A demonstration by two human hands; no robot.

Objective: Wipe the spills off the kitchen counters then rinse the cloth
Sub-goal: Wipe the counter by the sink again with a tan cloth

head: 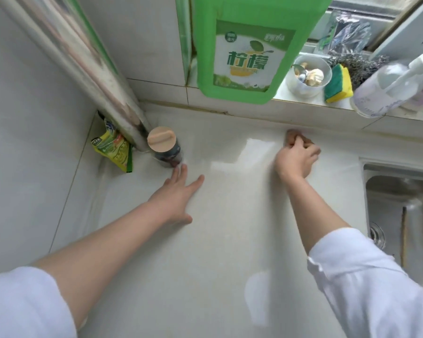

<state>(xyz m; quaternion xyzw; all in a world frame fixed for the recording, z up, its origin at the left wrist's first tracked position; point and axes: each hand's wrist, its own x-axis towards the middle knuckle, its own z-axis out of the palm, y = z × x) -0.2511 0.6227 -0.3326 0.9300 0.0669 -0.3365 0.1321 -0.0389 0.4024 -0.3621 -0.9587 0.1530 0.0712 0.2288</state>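
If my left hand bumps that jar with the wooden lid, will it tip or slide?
The jar looks tall and narrow, so a high bump might tip it. The counter looks glossy, so a low push would probably slide it. It seems to be glass, likely fragile.

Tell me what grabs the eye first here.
The big green detergent bottle on the ledge at top centre dominates. Below it, the right hand presses a brown cloth against the counter's back edge, while the left hand lies flat and open near a wooden-lidded jar.
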